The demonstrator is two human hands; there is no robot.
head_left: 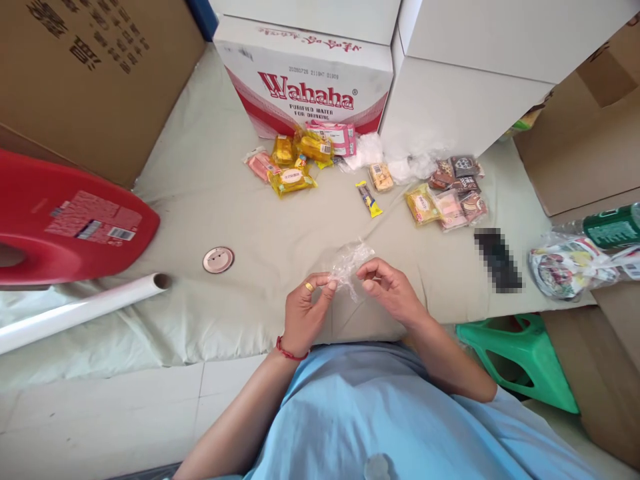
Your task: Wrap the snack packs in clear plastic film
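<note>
A crumpled clear plastic bag [353,260] is held in front of my body, just above the cloth-covered surface [250,293]. My left hand [310,307] pinches its left side between thumb and fingers; a gold ring and a red cord bracelet show on that arm. On the bag's right side is my right hand [393,290], fingers curled and thumb apart from the fingertips. It seems to hold nothing. Beyond the hands lie a small yellow-ended snack packet [369,199], a wrapped biscuit pack [381,177] and a yellow snack pack [423,205].
Yellow and pink snack packs [293,179] lie against a Wahaha water carton [310,87]. Brown packets [467,187] lie to the right. At left are a round badge [219,260], a white tube [100,303] and a red jug [75,220]. A green stool [530,360] stands lower right.
</note>
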